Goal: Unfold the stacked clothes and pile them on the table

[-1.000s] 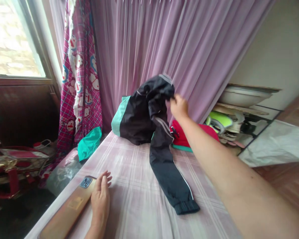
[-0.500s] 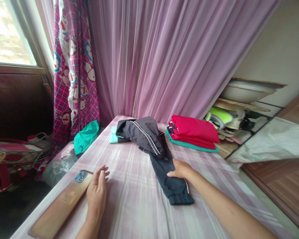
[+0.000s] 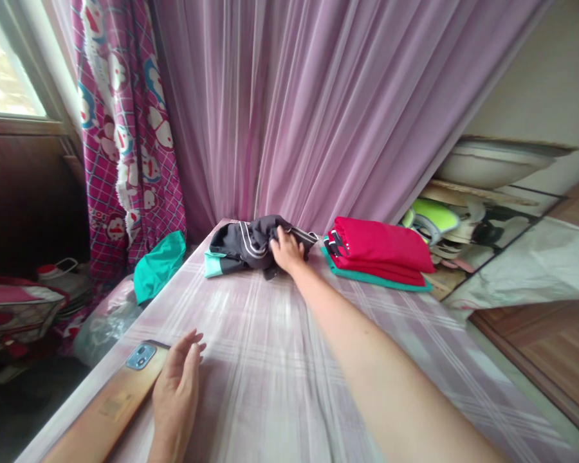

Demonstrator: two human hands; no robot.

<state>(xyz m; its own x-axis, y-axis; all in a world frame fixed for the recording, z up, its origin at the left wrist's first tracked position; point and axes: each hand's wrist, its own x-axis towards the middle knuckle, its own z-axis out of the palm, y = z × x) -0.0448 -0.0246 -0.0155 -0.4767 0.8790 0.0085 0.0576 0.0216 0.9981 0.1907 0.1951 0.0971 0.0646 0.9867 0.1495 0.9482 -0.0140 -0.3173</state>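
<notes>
A dark garment (image 3: 231, 239) with white stripes lies bunched at the far end of the bed-like surface, and a turquoise piece of cloth (image 3: 213, 263) shows under its left end. Reaching forward, my right hand (image 3: 287, 251) grips the bunched dark fabric, its fingertips partly sunk in the folds. My left hand (image 3: 177, 386) rests at the near left, fingers loosely stretched, holding nothing. Right beside it lies a phone (image 3: 110, 402) in a brownish case, back side up, its edge partly covered by that hand.
To the right stands a stack of folded red cloth (image 3: 381, 247) over a teal cloth (image 3: 381, 280). A teal bag-like cloth (image 3: 159, 267) sits off the left edge. Purple curtains (image 3: 294, 128) hang behind; a loaded shelf rack (image 3: 492, 193) is at the right.
My right hand has moved forward and left, and the dark leg or sleeve that stretched toward me is now gathered into the bundle. My left hand stays beside the phone.
</notes>
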